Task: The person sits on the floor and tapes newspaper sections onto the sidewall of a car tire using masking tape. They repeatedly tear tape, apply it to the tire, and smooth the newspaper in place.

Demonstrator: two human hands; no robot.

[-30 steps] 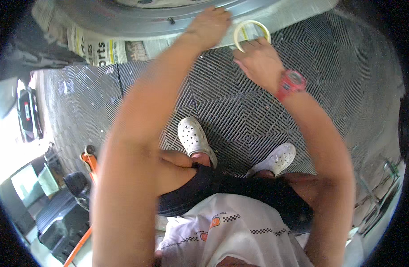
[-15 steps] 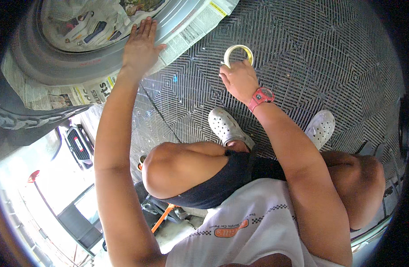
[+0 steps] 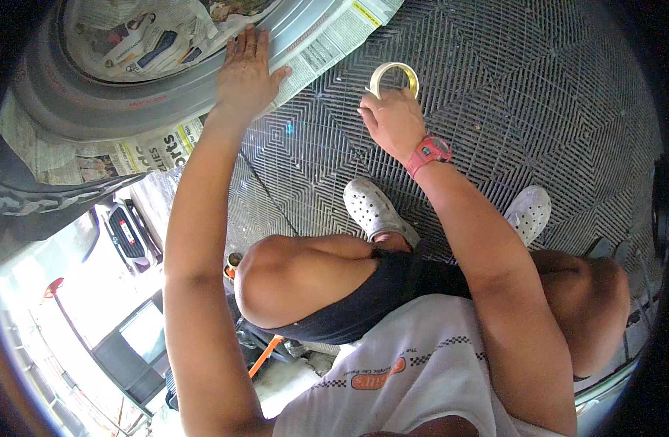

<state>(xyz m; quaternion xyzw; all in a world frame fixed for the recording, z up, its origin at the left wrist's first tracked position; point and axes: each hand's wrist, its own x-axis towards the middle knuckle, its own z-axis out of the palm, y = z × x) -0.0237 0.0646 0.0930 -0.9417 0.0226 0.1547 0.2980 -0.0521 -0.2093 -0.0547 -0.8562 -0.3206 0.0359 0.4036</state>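
Note:
My left hand (image 3: 245, 76) lies flat with fingers stretched on a large grey ring-shaped piece (image 3: 156, 91) at the upper left. Newspaper (image 3: 156, 44) covers the inside of the ring, and more newspaper sheet (image 3: 334, 40) runs along its outer edge, under my thumb side. My right hand (image 3: 396, 120) is closed on a roll of pale masking tape (image 3: 379, 76), held upright above the floor mat to the right of the ring. The fingertips at the roll are partly hidden.
Dark ribbed floor tiles (image 3: 509, 95) spread beneath me. My bent knee (image 3: 287, 273) and white clogs (image 3: 374, 211) are below my hands. A chunky black tyre tread (image 3: 57, 193) stands at the left. An orange bar (image 3: 266, 355) and a parked vehicle (image 3: 127, 229) lie behind.
My left hand has slid slightly to the right along the grey ring. The right hand and tape roll have risen a little. The view has shifted slightly.

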